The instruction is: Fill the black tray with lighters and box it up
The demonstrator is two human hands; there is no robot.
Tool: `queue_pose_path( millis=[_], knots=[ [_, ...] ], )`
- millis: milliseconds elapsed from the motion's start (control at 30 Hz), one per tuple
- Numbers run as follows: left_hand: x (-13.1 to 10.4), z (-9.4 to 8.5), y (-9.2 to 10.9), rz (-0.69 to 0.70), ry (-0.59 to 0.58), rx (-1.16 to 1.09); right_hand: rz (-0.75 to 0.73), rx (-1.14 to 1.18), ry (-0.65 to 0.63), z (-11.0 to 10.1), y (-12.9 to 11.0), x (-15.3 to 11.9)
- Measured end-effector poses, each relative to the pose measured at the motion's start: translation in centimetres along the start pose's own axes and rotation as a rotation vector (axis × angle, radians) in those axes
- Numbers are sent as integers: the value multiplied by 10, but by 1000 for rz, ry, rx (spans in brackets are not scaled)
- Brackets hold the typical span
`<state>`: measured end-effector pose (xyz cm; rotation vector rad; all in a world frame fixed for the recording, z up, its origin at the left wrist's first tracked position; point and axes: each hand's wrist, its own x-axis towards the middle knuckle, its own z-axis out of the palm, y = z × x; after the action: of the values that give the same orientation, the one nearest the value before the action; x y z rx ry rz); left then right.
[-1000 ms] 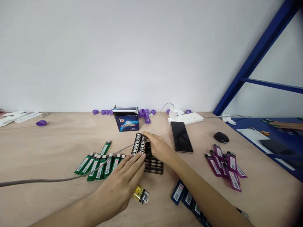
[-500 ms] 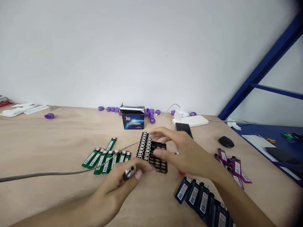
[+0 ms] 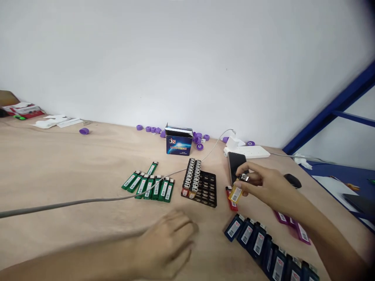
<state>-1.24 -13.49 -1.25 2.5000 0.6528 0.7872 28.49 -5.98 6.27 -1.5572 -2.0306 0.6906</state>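
Observation:
My right hand [image 3: 258, 181] pinches a yellow lighter [image 3: 235, 194] by its metal top, over a red lighter [image 3: 232, 199] on the table. My left hand [image 3: 168, 244] is low over the table, back up and slightly blurred, fingers curled; whatever they may hold is hidden. Between the hands and farther back sits a black grid tray [image 3: 208, 189]. Two rows of upright lighters [image 3: 192, 176] fill its left side, metal tops up; the front ones look red and yellow. Green lighters [image 3: 156, 187] lie left of the tray, dark blue lighters [image 3: 259, 242] at the front right.
A blue lighters box [image 3: 178, 146] stands open behind the tray, with purple caps [image 3: 197, 136] around it. A grey cable [image 3: 88, 201] crosses the table. To the right are a phone [image 3: 236, 160], power strip [image 3: 249, 151], mouse [image 3: 293, 180] and purple lighters [image 3: 301, 232].
My right hand has left the tray and moved right, now holding the yellow lighter. My left hand, which held a lighter with its top showing, has turned over and lowered. The view shifted right.

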Motion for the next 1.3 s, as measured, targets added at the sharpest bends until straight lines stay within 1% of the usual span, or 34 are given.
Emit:
queue_pose_path(
  millis=[33, 67, 100, 133, 167, 200, 300, 400, 533, 667, 767, 833, 900, 933, 967, 1067, 1133, 1167, 1233, 1300],
  knots=[
    [-5, -1, -10, 51, 36, 155, 32, -14, -25, 5, 13, 2],
    [-10, -2, -22, 65, 61, 254, 43, -30, -56, 11, 25, 4],
    [-14, -5, -33, 47, 59, 305, 35, -63, -54, 19, 34, 6],
    [-18, -8, -43, -2, 59, 351, 21, -89, -52, 27, 40, 8],
    [-21, -11, -53, -67, 49, 395, 1, -116, -52, 34, 45, 10],
    [-23, -15, -61, -97, 46, 413, -20, -140, -49, 40, 48, 13],
    [-26, -27, -77, -159, 22, 436, -67, -190, -51, 53, 51, 22],
    [-27, -35, -86, -167, -28, 427, -95, -232, -42, 59, 55, 28],
    [-26, -39, -92, -136, -88, 405, -139, -269, -37, 63, 62, 28],
    [-24, -40, -94, -128, -140, 399, -178, -298, -45, 65, 67, 23],
    [-22, -40, -92, -96, -150, 409, -192, -313, -34, 64, 69, 18],
    [-22, -38, -91, -72, -151, 415, -187, -321, -9, 61, 67, 11],
    [-23, -37, -91, -63, -147, 419, -178, -325, 57, 58, 63, -2],
    [-23, -37, -91, -62, -146, 421, -179, -321, 95, 57, 59, -11],
    [-24, -37, -91, -61, -144, 419, -187, -311, 163, 58, 54, -21],
    [-25, -38, -93, -69, -150, 409, -277, -232, 239, 65, 34, -55],
    [-26, -39, -94, -83, -160, 403, -382, -189, 191, 76, 19, -73],
    [-25, -40, -94, -96, -169, 402, -446, -179, 190, 81, 11, -79],
    [-23, -42, -94, -125, -197, 400, -569, -154, 167, 93, -3, -87],
    [-20, -44, -94, -151, -232, 384, -636, -149, 129, 102, -14, -90]
  ],
)
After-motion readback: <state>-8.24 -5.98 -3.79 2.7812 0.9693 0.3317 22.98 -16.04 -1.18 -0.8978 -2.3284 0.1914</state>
